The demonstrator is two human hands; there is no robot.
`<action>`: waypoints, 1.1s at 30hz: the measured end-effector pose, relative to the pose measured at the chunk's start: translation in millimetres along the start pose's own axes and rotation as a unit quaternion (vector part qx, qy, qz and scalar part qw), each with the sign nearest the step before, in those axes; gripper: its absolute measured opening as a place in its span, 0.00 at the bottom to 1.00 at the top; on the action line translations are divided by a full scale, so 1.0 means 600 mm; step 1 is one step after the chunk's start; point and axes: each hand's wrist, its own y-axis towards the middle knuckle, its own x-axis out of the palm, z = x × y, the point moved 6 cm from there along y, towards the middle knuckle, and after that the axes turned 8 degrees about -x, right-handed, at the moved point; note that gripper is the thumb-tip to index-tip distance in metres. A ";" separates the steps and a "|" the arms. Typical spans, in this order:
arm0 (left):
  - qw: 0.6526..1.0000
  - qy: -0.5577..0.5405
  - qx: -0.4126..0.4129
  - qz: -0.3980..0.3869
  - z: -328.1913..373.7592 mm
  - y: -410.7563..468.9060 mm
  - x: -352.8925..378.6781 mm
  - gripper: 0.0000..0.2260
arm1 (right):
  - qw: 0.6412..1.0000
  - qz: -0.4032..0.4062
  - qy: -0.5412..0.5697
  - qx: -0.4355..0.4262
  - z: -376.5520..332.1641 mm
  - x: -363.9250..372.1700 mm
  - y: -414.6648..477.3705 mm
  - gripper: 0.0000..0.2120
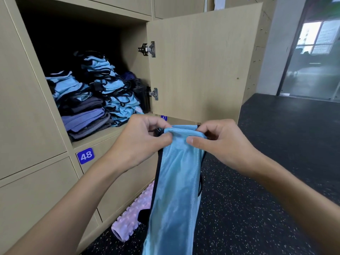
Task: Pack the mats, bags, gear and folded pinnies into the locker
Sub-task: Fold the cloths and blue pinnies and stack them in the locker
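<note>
while both hands (139,142) (219,142) pinch its top, blue pinny (174,190) hangs.

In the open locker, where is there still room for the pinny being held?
Free: the dark space above the left pile, below the locker ceiling, and the narrow shelf strip in front. Crowded: the right side, where the tall pile stands beside the bottle.

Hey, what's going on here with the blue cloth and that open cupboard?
A person is packing a locker. The left hand and right hand hold a light-blue pinnie by its top edge, each grip a pinch, the rest hanging down. Folded blue pinnies and grey and purple folded cloths already sit stacked inside. A pink roller lies on the floor below.
</note>
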 end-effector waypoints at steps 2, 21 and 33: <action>1.000 0.011 -0.003 0.005 0.002 0.001 -0.005 0.07 | 1.000 0.029 0.008 -0.004 -0.003 -0.005 -0.002 0.12; 0.987 -0.142 0.027 0.063 0.020 -0.002 -0.014 0.17 | 0.988 0.135 0.045 -0.065 -0.034 -0.016 0.005 0.13; 0.971 -0.231 -0.067 0.003 -0.009 -0.004 0.026 0.28 | 0.978 0.194 0.051 -0.060 -0.036 -0.029 0.004 0.18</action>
